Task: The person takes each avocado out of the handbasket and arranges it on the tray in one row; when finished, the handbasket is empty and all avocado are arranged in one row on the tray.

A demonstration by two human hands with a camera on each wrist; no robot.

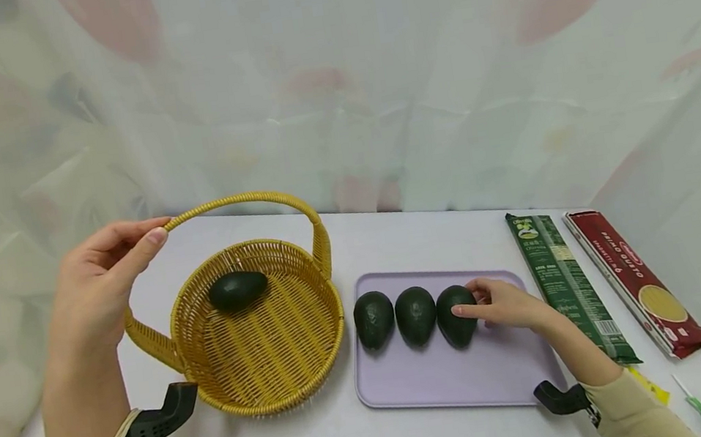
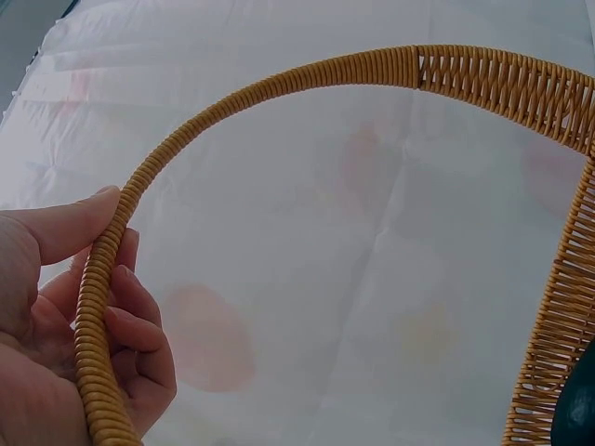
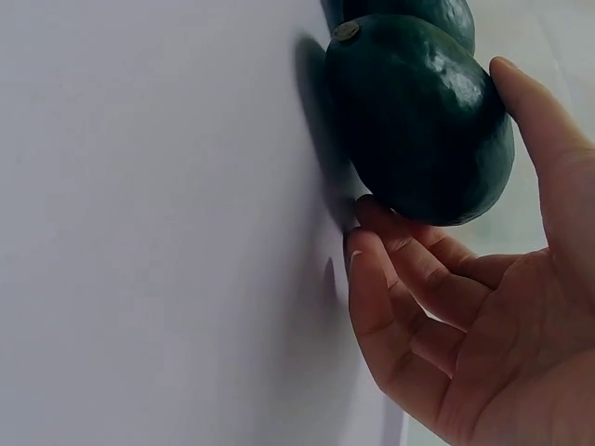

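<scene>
Avocado (image 1: 453, 330) on the tray (image 1: 425, 378), at three o'clock from the basket (image 1: 275, 354), is pinched by the right hand (image 1: 500, 304) while the left hand (image 1: 99, 277) pinches the handle (image 1: 248, 198), so the step seems to be grasping, and the next move likely calls for a steady upward lift.

Ribbed wicker basket (image 1: 274, 346), glossy-skinned avocados (image 1: 416, 317)

The left hand (image 2: 56, 325) grips a tan wicker handle (image 2: 325, 74), thumb along one side, fingers curled behind. The handle arches up and rightward, its weave widening near a wicker strip (image 2: 567, 288). A dark avocado (image 2: 578, 409) shows partly at the lower right corner. Behind hangs a pale sheet (image 2: 279, 232) with faint reddish patches.
</scene>
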